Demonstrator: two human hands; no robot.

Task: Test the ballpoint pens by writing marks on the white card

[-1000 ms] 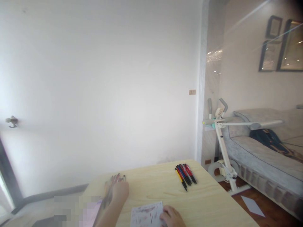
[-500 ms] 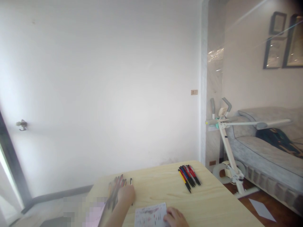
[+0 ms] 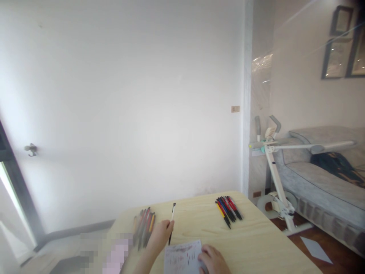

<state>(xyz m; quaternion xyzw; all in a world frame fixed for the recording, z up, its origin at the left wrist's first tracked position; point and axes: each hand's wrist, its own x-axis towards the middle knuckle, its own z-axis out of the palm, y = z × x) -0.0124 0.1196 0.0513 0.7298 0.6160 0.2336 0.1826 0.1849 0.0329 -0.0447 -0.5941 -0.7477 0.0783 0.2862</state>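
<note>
**One pen lifted, two bunches on the table**

The left hand point(image 3: 161, 235) has its fingers closed around a slim white-and-black pen point(image 3: 172, 215). It holds the pen tilted, top end up, above the pale wooden table point(image 3: 256, 243), just right of a loose bunch of red, orange and dark pens point(image 3: 144, 225).

The right hand point(image 3: 212, 258) rests on the right edge of a white paper sheet point(image 3: 181, 259) at the table's near edge. Its fingers are loosely bent and grasp nothing that shows.

Well apart, toward the table's far right corner, lies a tidy row of yellow, blue, red and black pens point(image 3: 228, 208).

Judging from how things lie, the pen handling looks partway through. The sheet already carries red and dark scribbles, one row of pens is set aside, and the bunch by the left hand is still large. How many of those pens have been handled cannot be told.

No writing can be read. The marks on the sheet are blurred streaks, and the pens show no legible brand. The small beige wall plate point(image 3: 235, 109) is too small to show any lettering.
</note>
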